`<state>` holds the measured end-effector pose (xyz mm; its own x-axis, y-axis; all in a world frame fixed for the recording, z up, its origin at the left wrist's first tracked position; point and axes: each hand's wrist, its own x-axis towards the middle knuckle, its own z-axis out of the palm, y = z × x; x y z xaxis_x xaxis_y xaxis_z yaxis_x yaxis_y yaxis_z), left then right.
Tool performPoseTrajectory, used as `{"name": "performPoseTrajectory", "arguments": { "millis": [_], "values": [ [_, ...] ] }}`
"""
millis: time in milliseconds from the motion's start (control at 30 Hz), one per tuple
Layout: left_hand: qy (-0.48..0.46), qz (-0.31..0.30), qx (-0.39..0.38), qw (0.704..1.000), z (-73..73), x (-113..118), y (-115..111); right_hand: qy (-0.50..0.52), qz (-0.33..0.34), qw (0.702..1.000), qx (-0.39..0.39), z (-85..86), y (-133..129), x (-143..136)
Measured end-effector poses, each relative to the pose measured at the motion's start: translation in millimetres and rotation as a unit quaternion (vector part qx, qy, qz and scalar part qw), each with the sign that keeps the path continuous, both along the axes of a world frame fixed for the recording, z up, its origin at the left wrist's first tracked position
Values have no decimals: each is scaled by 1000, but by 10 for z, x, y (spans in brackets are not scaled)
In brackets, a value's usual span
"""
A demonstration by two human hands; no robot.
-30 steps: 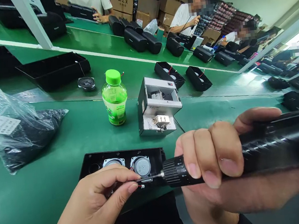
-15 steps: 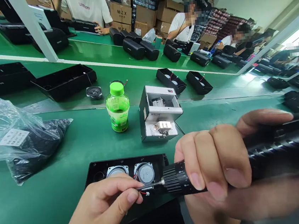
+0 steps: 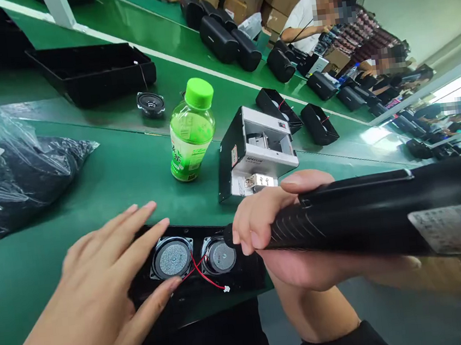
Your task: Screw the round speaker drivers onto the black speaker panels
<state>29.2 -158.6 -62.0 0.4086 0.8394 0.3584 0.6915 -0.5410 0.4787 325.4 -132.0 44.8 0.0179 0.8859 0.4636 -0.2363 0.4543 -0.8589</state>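
Green bench (image 3: 141,182) across the whole foreground; beyond it, a second run with dark goods and a co-worker (image 3: 301,25) in a white top. Near side, from left: bag (image 3: 45,175) of dark parts, bottle (image 3: 193,138), silver-and-black machine (image 3: 272,158). Loose speaker (image 3: 151,104) lies beside an open shell (image 3: 97,77), farther back.

Work piece: black box (image 3: 250,277), on the bench between the two hands, partly covered by the left one. Two speakers sit in it side by side, backs up: left speaker (image 3: 172,258), right speaker (image 3: 222,257). Red wires (image 3: 204,274) run across between them and end in a white plug (image 3: 227,288), joined to nothing.

Left hand (image 3: 90,286): fingers spread, nothing held, thumb near the lower rim of the left speaker. Contact with the box cannot be told. Right hand (image 3: 293,264): fingers curled firmly around the front of a black power driver (image 3: 366,210), nose angled down to the right speaker's upper right corner.

Progress, judged: both speakers placed; fastening apparently in hand at that corner. Bit and screw are hidden by nose and fingers, so whether a screw is biting is uncertain. Other corners too small to read; count of screws left unknown. Plug unconnected, so wiring looks not yet done.
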Motion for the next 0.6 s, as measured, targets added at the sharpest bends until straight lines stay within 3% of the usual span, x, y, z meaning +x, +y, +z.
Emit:
{"name": "performPoseTrajectory", "arguments": {
  "millis": [133,600],
  "values": [
    [-36,-5,4,999,-154,61,25,0,9,1000,-18,-68,57,-23],
    [-64,0,-17,998,-112,90,3,2,25,998,-58,-59,72,-29]
  ]
}}
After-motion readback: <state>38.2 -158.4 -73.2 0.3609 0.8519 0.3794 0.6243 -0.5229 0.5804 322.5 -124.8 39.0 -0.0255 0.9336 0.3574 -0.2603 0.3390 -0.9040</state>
